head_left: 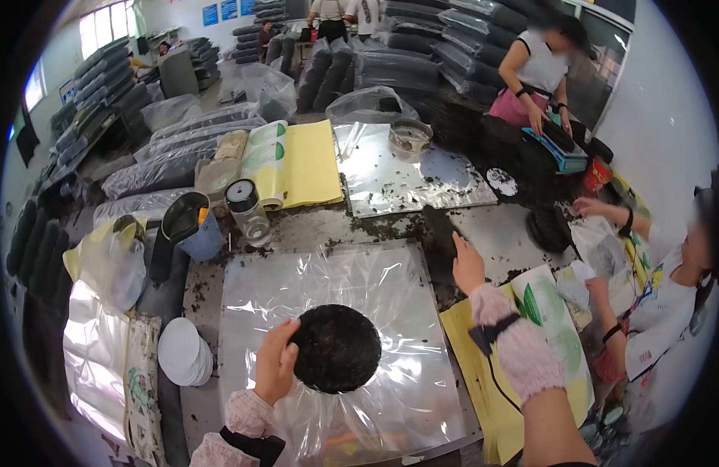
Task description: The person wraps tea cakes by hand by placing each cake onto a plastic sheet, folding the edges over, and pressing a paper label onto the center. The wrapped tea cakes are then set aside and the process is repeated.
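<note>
Resting against the rim of the black disc (337,348) at its 9 o'clock, the left hand (276,363) has its fingers together and the thumb standing apart. The disc lies on clear film (410,342), which is creased around it. From the disc, a stack of white rounds (184,354) sits at 9 o'clock, and yellow paper (492,401) at 4 o'clock.

At 2 o'clock is the right hand (467,263), fingers close together and pointing away, just beside a dark strip (439,237) — blurred, so I cannot tell whether they pinch it. A co-worker (663,311) is at 3 o'clock, both arms over the table's edge.

Farther out, a blue cup (200,233) is at 10 o'clock and a clear jar (253,222) at 11. A metal sheet (375,191) dotted with dark crumbs lies at 1 o'clock, bearing a ring (411,138); a black mound (547,229) is at 2.

Beyond, toward 1 o'clock, another person (542,78) has both hands at a blue scale (566,159) — and wrapped dark packs (398,68) are piled behind.
</note>
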Available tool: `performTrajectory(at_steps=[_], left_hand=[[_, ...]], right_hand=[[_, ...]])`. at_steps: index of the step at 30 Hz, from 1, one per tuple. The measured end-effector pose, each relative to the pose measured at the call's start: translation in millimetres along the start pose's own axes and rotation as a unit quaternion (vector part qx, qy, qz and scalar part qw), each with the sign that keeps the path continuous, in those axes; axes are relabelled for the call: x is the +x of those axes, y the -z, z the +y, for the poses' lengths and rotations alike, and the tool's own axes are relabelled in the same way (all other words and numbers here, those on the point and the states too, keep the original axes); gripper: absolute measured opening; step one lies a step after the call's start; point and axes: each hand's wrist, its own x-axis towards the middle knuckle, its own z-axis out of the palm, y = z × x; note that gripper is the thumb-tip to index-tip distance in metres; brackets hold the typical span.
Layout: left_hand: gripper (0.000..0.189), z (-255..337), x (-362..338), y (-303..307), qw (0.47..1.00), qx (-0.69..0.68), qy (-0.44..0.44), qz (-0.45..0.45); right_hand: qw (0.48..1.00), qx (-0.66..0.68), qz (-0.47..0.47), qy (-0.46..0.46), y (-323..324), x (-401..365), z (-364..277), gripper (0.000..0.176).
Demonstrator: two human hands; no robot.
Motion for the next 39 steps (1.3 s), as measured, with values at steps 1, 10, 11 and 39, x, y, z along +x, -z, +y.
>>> performTrajectory(at_steps=[1,10,11,39], left_hand=[[0.044,-4.5,-0.5,1.5,0.999,-0.04,0.025,0.017],[0.049,-40.6,4.6,-10.8,1.0,0.018,0.02,0.011],[0.046,-39.2,4.6,-13.9,0.999,-0.01,0.04,0.032],[0.089,-14.2,52.3,-46.8,0.872,0.281,-0.231,-0.327]], right_hand=[[0.995,0.072,0.06,0.042,39.1,-12.6,-53.6,0.057],[0.91,0.176,-0.191,0.324,71.9,-157.7,-233.8,0.071],[0.899,0.222,-0.198,0.322,80.6,-148.3,-231.5,0.074],[0.883,0.028,-0.368,0.29,9.8,-117.0,-274.4,0.072]])
